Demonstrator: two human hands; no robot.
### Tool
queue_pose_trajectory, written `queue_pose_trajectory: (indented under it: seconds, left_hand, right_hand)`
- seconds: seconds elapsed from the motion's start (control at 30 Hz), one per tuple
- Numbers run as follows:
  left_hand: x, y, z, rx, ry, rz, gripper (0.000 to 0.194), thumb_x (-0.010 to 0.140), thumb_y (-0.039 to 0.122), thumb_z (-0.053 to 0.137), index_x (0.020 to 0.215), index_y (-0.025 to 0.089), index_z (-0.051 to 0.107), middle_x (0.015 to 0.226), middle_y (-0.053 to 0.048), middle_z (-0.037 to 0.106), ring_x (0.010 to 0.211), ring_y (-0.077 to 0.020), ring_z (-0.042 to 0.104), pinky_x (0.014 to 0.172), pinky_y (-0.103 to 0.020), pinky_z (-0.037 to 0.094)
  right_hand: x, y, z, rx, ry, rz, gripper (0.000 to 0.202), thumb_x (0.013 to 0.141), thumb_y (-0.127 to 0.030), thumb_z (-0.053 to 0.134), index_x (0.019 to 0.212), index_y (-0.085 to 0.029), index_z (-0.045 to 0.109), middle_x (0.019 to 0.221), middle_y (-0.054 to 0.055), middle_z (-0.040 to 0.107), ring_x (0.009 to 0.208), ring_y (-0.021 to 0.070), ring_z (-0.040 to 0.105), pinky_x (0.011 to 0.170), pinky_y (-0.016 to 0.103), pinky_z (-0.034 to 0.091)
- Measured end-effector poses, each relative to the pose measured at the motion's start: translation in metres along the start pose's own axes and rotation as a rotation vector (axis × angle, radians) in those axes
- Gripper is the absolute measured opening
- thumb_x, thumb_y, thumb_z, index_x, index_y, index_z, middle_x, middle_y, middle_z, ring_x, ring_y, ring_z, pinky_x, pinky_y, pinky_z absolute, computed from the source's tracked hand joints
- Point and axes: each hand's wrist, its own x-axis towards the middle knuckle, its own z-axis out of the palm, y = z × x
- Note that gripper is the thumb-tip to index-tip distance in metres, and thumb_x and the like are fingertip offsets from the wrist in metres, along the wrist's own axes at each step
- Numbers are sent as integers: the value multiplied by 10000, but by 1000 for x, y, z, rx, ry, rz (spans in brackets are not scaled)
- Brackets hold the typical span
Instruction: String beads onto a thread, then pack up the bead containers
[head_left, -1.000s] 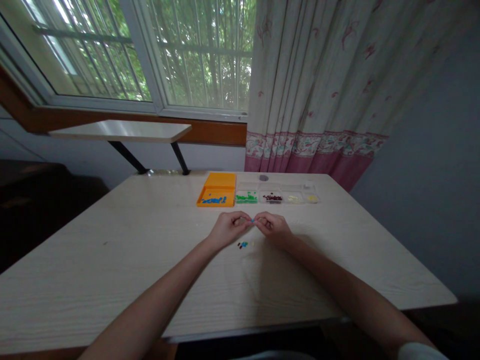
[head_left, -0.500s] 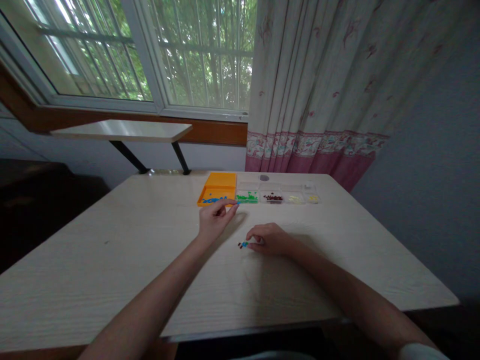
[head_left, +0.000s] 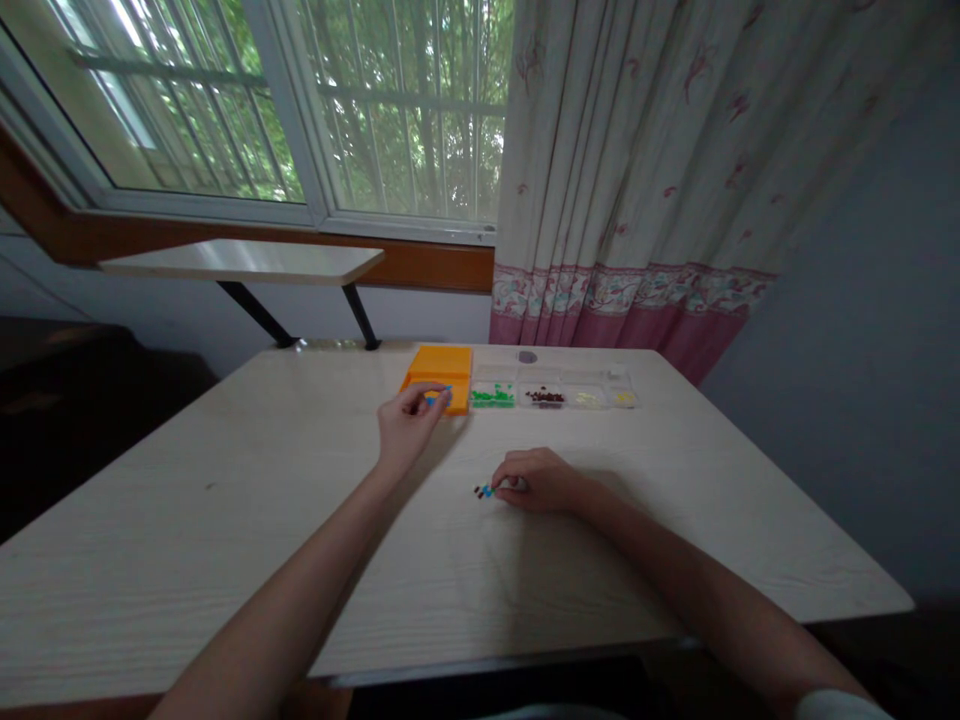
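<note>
My left hand (head_left: pixel 409 422) is raised over the front of the open orange box (head_left: pixel 442 358), with a small blue piece (head_left: pixel 448 390) pinched between thumb and fingertips. The hand hides most of the blue pieces in the box. Nearer to me, my right hand (head_left: pixel 540 480) rests on the table, thumb and forefinger closed on the right end of a small cluster of joined pieces (head_left: pixel 484 491). Brown and blue parts of the cluster stick out to the left of the fingertips, with a little green beside them.
Right of the orange box stand clear open boxes with green pieces (head_left: pixel 493 396), dark brown pieces (head_left: pixel 546 397) and pale yellow pieces (head_left: pixel 589 398). A grey disc (head_left: pixel 527 357) lies behind them. A raised shelf (head_left: pixel 247 262) is at the table's back left.
My left hand has moved left, from the orange box's front right corner to over the box, with the blue piece still pinched. My right hand and the cluster have hardly moved.
</note>
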Motion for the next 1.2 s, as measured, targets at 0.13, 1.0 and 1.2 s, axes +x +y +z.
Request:
queue_pose_trajectory:
  seconds: [0.13,1.0,1.2]
  left_hand:
    - [17,-44,-11,169,64,-157,235,722,371,562,799,169,652,474,51,385,422,-76,342,410,-202,235]
    - [-30,2,20,122,-785,48,238,737,292,522,850,164,687,450,63,383,429,-62,303,424,-172,203]
    - [-37,8,24,119,-746,44,229,735,326,546,817,169,691,433,72,353,426,-61,288,423,-172,195]
  right_hand:
    - [0,-1,-1,4,5,5,115,764,-221,582,876,-216,606,762,-18,610,674,96,549,614,178,373]
    - [4,10,1,47,293,303,104,822,-249,531,867,-184,597,733,-2,587,619,100,509,578,191,367]
    - [4,10,1,49,315,314,127,831,-272,518,875,-185,600,728,2,586,623,104,512,594,198,372]
